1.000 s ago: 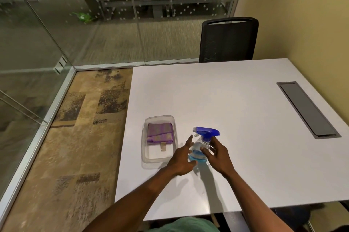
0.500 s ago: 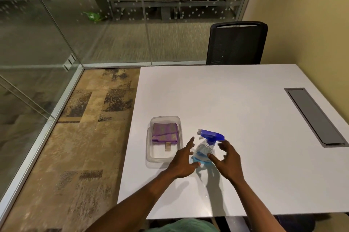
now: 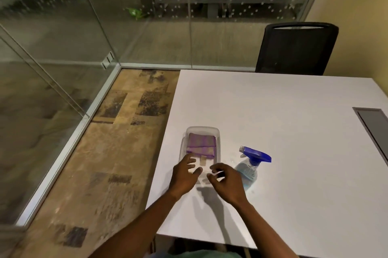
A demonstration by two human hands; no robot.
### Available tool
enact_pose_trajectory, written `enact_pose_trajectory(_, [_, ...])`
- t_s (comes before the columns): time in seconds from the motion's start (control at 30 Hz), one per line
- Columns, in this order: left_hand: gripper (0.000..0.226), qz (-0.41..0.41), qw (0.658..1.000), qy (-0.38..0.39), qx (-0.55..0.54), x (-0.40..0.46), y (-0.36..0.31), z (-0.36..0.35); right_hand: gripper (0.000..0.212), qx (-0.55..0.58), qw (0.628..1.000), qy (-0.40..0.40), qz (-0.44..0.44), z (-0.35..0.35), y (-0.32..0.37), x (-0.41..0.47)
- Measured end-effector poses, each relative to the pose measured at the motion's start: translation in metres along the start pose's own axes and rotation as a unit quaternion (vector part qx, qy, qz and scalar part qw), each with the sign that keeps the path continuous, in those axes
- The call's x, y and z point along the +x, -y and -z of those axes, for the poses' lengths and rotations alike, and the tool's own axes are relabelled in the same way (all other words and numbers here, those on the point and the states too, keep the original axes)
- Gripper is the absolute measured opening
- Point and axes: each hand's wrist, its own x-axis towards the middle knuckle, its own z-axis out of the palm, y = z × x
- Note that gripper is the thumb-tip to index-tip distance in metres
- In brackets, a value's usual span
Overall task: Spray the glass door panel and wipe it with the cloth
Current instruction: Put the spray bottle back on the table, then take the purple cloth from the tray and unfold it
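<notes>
Both bare forearms come up from the lower edge and lean toward each other, so the two hands are close side by side. The left hand (image 3: 184,176) is palm down with fingers spread and a little bent. The right hand (image 3: 225,182) is also palm down, fingers curled loosely and apart. Neither hand holds anything, and they do not touch each other

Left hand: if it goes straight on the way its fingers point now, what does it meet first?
Probably the purple cloth in the clear container: the left hand is already over the container's near end, though its height is unclear.
</notes>
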Motion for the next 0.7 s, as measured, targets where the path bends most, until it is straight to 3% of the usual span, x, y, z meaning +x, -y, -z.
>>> enact_pose_trajectory(0.13, [0.054,0.015,0.999,-0.04,-0.008,0.015,0.0,0.018,0.043,-0.089,0.996,0.011,0.008,-0.031,0.009,0.052])
enact_pose_trajectory(0.4, [0.052,0.017,0.998,-0.061,-0.01,0.015,0.013,0.038,0.055,-0.274,0.957,0.092,0.018,-0.068,0.002,0.116])
enact_pose_trajectory(0.5, [0.052,0.012,0.998,-0.068,0.004,0.012,0.02,0.045,0.05,-0.34,0.934,0.099,0.054,-0.08,-0.007,0.135])
enact_pose_trajectory(0.7, [0.048,0.038,0.996,-0.076,-0.003,0.018,0.025,0.053,0.036,-0.349,0.931,0.082,0.073,-0.099,-0.009,0.157])
